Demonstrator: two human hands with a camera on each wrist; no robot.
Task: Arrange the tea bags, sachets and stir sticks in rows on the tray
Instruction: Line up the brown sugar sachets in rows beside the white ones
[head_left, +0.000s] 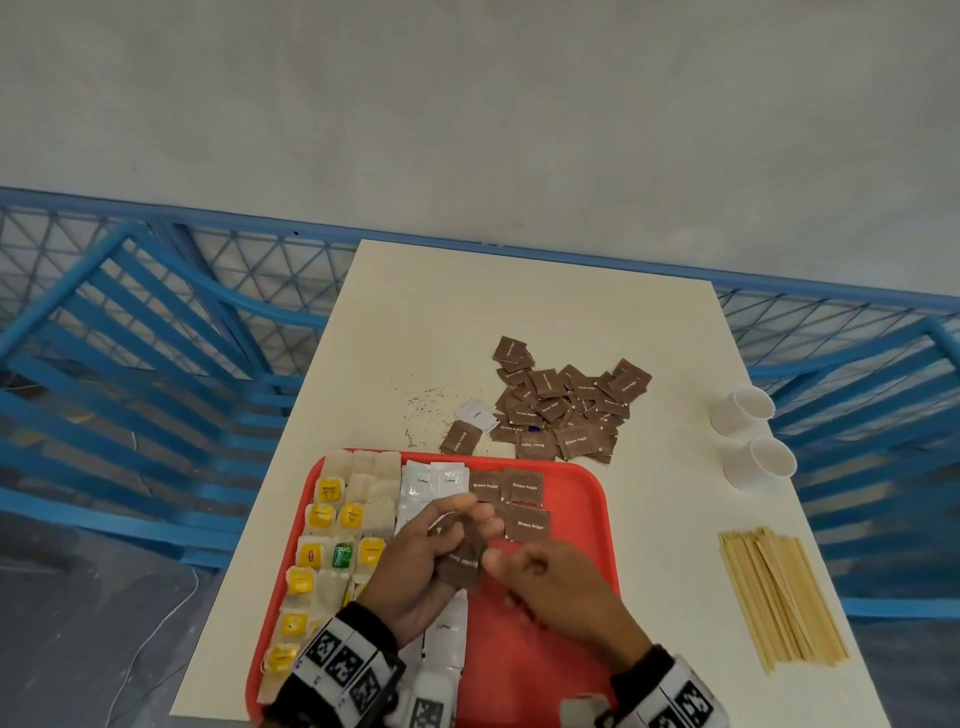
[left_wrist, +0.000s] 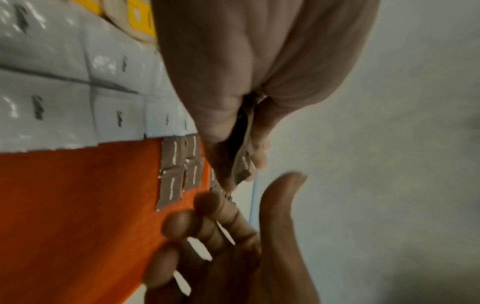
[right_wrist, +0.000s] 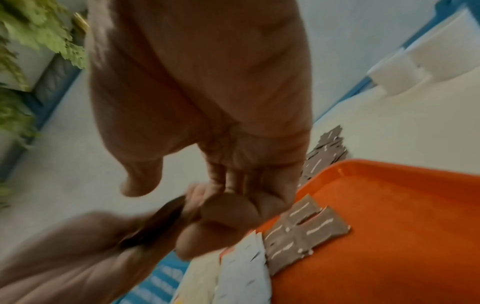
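My left hand hovers over the red tray and grips a small stack of brown sugar sachets. Right beside that stack is my right hand, fingers loosely curled, thumb apart, holding nothing. On the tray, tea bags lie in rows at the left. White coffee sachets run down the middle. A few brown sachets lie side by side to their right. A loose pile of brown sachets sits on the table behind the tray. Wooden stir sticks lie at the right.
Two white paper cups stand near the table's right edge. Dark crumbs are scattered behind the tray's left side. The tray's right half is bare red plastic. A blue fence runs around the table.
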